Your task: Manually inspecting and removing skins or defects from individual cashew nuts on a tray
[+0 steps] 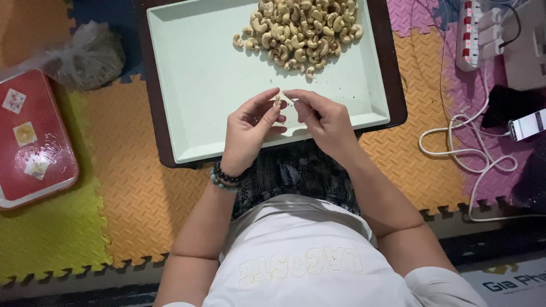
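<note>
- Pinching one cashew (277,102), your left hand (248,133) holds it between thumb and fingertip, above the pale tray (199,85) near its front edge.
- Your right hand (325,121) closes its fingertips just beside the nut, seemingly touching it; the view is too small to be sure.
- The nut is too tiny to tell its long axis.
- One heap of cashews (301,31) lies at the tray's far right corner, too many to count.
- One beaded bracelet (224,177) rings your left wrist.
- One red lidded tin (31,142) sits on the foam mat (131,187), left.
</note>
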